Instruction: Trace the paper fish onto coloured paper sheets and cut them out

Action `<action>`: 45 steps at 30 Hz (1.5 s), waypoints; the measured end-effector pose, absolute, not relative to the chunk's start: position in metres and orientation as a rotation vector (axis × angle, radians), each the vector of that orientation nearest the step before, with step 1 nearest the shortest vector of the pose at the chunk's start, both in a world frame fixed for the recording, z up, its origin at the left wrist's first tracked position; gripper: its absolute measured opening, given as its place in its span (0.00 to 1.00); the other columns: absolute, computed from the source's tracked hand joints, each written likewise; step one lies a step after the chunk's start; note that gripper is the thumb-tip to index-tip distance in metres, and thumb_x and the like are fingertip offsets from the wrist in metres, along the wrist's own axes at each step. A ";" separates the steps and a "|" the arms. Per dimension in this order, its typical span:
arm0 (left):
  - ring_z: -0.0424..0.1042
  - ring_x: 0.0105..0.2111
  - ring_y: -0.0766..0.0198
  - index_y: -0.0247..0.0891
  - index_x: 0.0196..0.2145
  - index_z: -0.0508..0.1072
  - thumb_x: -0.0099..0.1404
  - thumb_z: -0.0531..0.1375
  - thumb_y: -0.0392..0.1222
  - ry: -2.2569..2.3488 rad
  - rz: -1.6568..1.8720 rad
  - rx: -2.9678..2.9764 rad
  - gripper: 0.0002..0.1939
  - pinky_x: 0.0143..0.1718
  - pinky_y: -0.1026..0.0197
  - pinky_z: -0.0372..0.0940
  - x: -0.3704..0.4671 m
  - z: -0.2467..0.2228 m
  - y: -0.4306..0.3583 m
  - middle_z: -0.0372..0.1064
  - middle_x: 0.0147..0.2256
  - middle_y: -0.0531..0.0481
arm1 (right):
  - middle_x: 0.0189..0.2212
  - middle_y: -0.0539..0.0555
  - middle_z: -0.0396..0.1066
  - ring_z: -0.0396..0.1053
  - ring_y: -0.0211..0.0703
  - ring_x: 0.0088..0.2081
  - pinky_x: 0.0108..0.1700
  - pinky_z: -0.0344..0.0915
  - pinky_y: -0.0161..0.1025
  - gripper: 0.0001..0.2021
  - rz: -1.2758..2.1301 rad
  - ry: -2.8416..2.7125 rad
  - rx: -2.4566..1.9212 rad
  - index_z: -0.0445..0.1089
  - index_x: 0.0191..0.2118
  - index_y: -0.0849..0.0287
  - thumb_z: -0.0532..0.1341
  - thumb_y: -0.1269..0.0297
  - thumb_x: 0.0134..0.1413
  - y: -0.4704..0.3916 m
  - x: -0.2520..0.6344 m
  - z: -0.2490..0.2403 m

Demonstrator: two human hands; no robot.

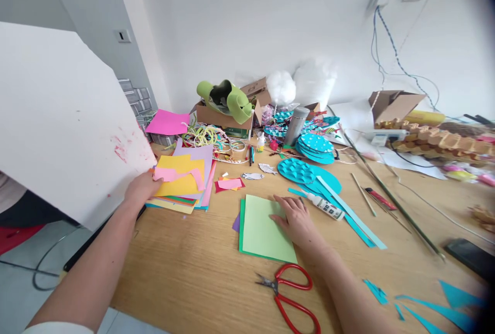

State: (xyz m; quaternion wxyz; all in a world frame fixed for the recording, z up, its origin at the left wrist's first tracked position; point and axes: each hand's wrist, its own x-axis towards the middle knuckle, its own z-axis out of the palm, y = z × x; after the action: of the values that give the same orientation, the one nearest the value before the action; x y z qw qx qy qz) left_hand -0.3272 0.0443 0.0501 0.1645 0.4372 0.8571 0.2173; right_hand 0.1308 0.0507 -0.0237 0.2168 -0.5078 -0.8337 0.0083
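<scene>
The left hand (142,188) is gripping the lower edge of a large white board (58,122), fingers curled round it, and is holding it tilted up off the left end of the wooden table (185,277); the board is bearing a pink smear near that hand. Just beside the hand, a stack of coloured paper (185,182) is lying flat, yellow and pink sheets on top. The right hand (296,218) is resting open, palm down and fingers spread, on the right edge of a light green sheet (265,228), gripping nothing; that sheet is lying on a darker green one near the middle of the table. Red scissors (290,295) are lying near the table's front edge, and a glue bottle (325,206) is lying just right of the right hand.
</scene>
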 end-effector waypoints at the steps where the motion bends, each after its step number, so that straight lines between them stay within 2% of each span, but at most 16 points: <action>1: 0.74 0.31 0.45 0.37 0.35 0.72 0.51 0.62 0.49 2.486 0.579 1.278 0.16 0.33 0.52 0.64 -0.325 0.052 0.043 0.74 0.31 0.40 | 0.46 0.61 0.70 0.62 0.57 0.49 0.49 0.60 0.53 0.22 0.020 -2.300 -1.406 0.64 0.56 0.55 0.58 0.58 0.56 0.051 0.131 -0.023; 4: 0.70 0.42 0.36 0.35 0.40 0.72 0.54 0.59 0.51 2.636 0.464 1.370 0.20 0.39 0.47 0.62 -0.313 0.060 0.036 0.72 0.39 0.32 | 0.42 0.61 0.69 0.62 0.57 0.47 0.47 0.61 0.52 0.21 0.033 -2.248 -1.380 0.65 0.55 0.56 0.59 0.62 0.54 0.051 0.131 -0.020; 6: 0.70 0.42 0.34 0.33 0.45 0.70 0.59 0.54 0.52 2.772 0.317 1.481 0.23 0.37 0.46 0.62 -0.303 0.065 0.030 0.71 0.41 0.29 | 0.40 0.61 0.68 0.62 0.57 0.46 0.47 0.62 0.52 0.18 0.071 -2.196 -1.340 0.67 0.52 0.57 0.57 0.65 0.55 0.051 0.131 -0.016; 9: 0.70 0.41 0.37 0.33 0.50 0.67 0.61 0.52 0.52 2.866 0.277 1.576 0.25 0.36 0.47 0.63 -0.289 0.073 0.022 0.70 0.43 0.30 | 0.35 0.59 0.69 0.64 0.53 0.42 0.46 0.62 0.50 0.11 0.238 -2.093 -1.265 0.73 0.41 0.57 0.55 0.67 0.56 0.051 0.133 -0.008; 12: 0.70 0.43 0.37 0.32 0.55 0.64 0.62 0.51 0.51 2.830 0.323 1.681 0.27 0.39 0.46 0.63 -0.277 0.079 0.018 0.69 0.47 0.29 | 0.30 0.55 0.69 0.65 0.47 0.33 0.37 0.64 0.44 0.09 0.542 -1.927 -1.271 0.73 0.32 0.58 0.57 0.61 0.55 0.053 0.139 0.003; 16: 0.69 0.47 0.42 0.32 0.55 0.65 0.62 0.55 0.49 2.533 0.563 1.847 0.27 0.47 0.49 0.61 -0.253 0.078 0.018 0.68 0.50 0.33 | 0.19 0.47 0.64 0.60 0.37 0.22 0.25 0.59 0.36 0.14 0.978 -1.560 -1.251 0.71 0.33 0.58 0.64 0.52 0.48 0.054 0.146 0.015; 19: 0.73 0.38 0.51 0.35 0.53 0.68 0.60 0.58 0.48 2.203 0.837 1.798 0.25 0.44 0.54 0.64 -0.226 0.071 0.018 0.71 0.47 0.39 | 0.21 0.47 0.67 0.63 0.34 0.22 0.24 0.62 0.34 0.16 1.176 -1.231 -1.125 0.69 0.32 0.58 0.69 0.52 0.41 0.053 0.147 0.019; 22: 0.74 0.37 0.54 0.37 0.48 0.71 0.56 0.62 0.51 1.729 1.143 1.583 0.24 0.35 0.59 0.67 -0.190 0.063 0.014 0.73 0.43 0.41 | 0.26 0.48 0.71 0.67 0.34 0.23 0.26 0.68 0.34 0.17 1.301 -1.000 -1.018 0.68 0.30 0.57 0.72 0.56 0.35 0.053 0.146 0.020; 24: 0.74 0.32 0.57 0.36 0.50 0.69 0.55 0.63 0.55 1.494 1.158 1.395 0.29 0.30 0.61 0.67 -0.166 0.060 0.011 0.73 0.40 0.41 | 0.26 0.47 0.72 0.70 0.36 0.25 0.28 0.71 0.35 0.18 1.356 -0.937 -0.993 0.67 0.30 0.57 0.74 0.59 0.33 0.052 0.144 0.021; 27: 0.74 0.32 0.59 0.36 0.57 0.62 0.57 0.62 0.56 1.336 1.123 1.271 0.35 0.28 0.61 0.68 -0.135 0.055 0.008 0.73 0.41 0.40 | 0.26 0.48 0.73 0.73 0.38 0.26 0.30 0.73 0.35 0.18 1.466 -0.958 -0.989 0.66 0.29 0.57 0.74 0.61 0.32 0.050 0.140 0.023; 30: 0.74 0.33 0.59 0.33 0.59 0.57 0.55 0.65 0.50 1.253 1.149 1.238 0.38 0.30 0.61 0.68 -0.117 0.048 0.011 0.74 0.38 0.41 | 0.27 0.48 0.74 0.74 0.39 0.27 0.30 0.73 0.35 0.18 1.596 -1.046 -1.006 0.66 0.29 0.58 0.74 0.62 0.33 0.046 0.136 0.025; 33: 0.74 0.32 0.60 0.34 0.57 0.60 0.54 0.65 0.42 1.230 1.209 1.267 0.34 0.33 0.61 0.66 -0.113 0.038 0.017 0.75 0.33 0.46 | 0.27 0.48 0.73 0.75 0.40 0.27 0.29 0.73 0.36 0.18 1.674 -1.164 -1.013 0.67 0.31 0.59 0.73 0.61 0.35 0.042 0.133 0.027; 36: 0.74 0.31 0.60 0.34 0.55 0.62 0.54 0.63 0.39 1.243 1.216 1.319 0.31 0.33 0.62 0.65 -0.116 0.032 0.020 0.74 0.29 0.49 | 0.28 0.49 0.73 0.75 0.41 0.28 0.29 0.73 0.35 0.17 1.711 -1.263 -1.049 0.67 0.32 0.60 0.72 0.59 0.37 0.040 0.133 0.029; 40: 0.72 0.30 0.62 0.32 0.53 0.64 0.54 0.62 0.39 1.295 1.232 1.366 0.28 0.33 0.63 0.63 -0.118 0.028 0.019 0.74 0.28 0.50 | 0.23 0.47 0.70 0.73 0.38 0.24 0.21 0.67 0.30 0.18 1.648 -1.288 -1.137 0.64 0.29 0.60 0.69 0.53 0.42 0.039 0.134 0.029; 43: 0.71 0.28 0.63 0.34 0.49 0.67 0.54 0.62 0.38 1.313 1.269 1.387 0.24 0.31 0.64 0.63 -0.119 0.024 0.019 0.73 0.27 0.51 | 0.15 0.43 0.64 0.65 0.33 0.15 0.13 0.55 0.27 0.19 1.541 -1.330 -1.180 0.62 0.29 0.58 0.67 0.50 0.42 0.040 0.134 0.027; 45: 0.72 0.28 0.63 0.36 0.42 0.71 0.54 0.62 0.39 1.306 1.294 1.406 0.16 0.31 0.63 0.64 -0.120 0.020 0.019 0.73 0.27 0.50 | 0.14 0.41 0.62 0.60 0.31 0.11 0.11 0.48 0.27 0.19 1.493 -1.367 -1.174 0.62 0.30 0.58 0.68 0.50 0.41 0.040 0.133 0.026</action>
State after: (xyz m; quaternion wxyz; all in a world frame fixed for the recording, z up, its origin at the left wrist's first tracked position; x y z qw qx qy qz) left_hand -0.1204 0.0190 0.0201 0.4018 0.5563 0.5166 0.5120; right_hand 0.1332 0.0403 0.0257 0.3902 -0.4618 -0.5379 0.5875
